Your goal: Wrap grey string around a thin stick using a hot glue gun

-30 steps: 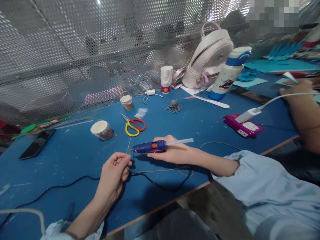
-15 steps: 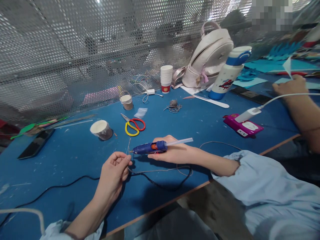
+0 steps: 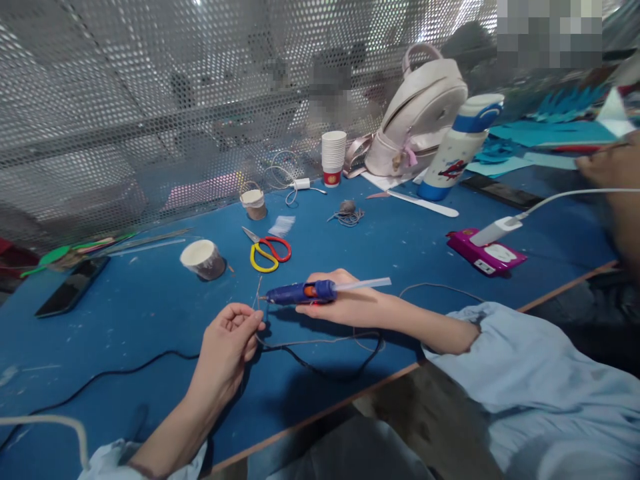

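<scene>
My right hand [image 3: 350,305] is wrapped round a blue hot glue gun [image 3: 290,294], its nozzle facing left. A translucent glue stick [image 3: 365,284] pokes out of the gun's back end. Between thumb and forefinger, my left hand [image 3: 227,343] pinches a thin grey string [image 3: 259,292], whose short end stands up beside the nozzle. Whether the nozzle touches the string I cannot tell. The rest of the string trails right along the blue table, under my right hand. Scissors [image 3: 267,255] with yellow and red handles lie just beyond my hands.
Behind stand two small wrapped cups [image 3: 203,260], stacked paper cups [image 3: 333,160], a ball of grey string [image 3: 347,209], a backpack [image 3: 417,117] and a bottle [image 3: 457,150]. A purple power strip [image 3: 485,252] lies right, near a co-worker's hand [image 3: 610,163]. A black cable [image 3: 125,370] crosses the front.
The glue gun and its stick have shifted very slightly; the stick's tip sits a bit farther right. My left hand stays in place. The co-worker's hand with white paper has moved right.
</scene>
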`<state>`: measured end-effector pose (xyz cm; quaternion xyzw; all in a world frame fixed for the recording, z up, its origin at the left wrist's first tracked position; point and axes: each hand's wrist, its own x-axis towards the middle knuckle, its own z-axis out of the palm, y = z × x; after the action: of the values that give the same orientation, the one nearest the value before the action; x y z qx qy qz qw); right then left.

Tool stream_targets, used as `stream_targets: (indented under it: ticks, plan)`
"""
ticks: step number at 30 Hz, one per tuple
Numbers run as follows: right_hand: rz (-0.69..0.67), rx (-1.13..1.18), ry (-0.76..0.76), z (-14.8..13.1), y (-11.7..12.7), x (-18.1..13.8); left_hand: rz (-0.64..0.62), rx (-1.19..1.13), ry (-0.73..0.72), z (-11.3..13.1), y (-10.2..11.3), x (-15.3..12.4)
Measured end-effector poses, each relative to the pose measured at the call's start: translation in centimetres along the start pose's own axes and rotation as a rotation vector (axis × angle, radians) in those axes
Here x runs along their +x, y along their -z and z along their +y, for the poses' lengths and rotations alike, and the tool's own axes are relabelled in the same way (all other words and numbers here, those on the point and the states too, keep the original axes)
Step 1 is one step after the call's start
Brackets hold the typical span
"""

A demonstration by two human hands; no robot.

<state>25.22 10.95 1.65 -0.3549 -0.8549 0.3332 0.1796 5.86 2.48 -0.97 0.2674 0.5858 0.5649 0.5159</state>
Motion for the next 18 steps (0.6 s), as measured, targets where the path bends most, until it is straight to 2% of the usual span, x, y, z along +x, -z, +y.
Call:
stream_targets:
  ticks: [4, 10, 18]
  plan:
    - [0.029, 0.04, -0.023, 0.09, -0.03, 0.08, 0.002, 0.007, 0.002, 0.03, -0.05, 0.02]
    - [-0.075, 0.029, -0.006, -0.16, 0.38, -0.15, 0.003, 0.009, -0.001, 0.06, -0.02, 0.05]
    - [0.001, 0.068, -0.044, -0.09, 0.48, -0.05, -0.023, -0.006, 0.004, 0.0, 0.0, 0.09]
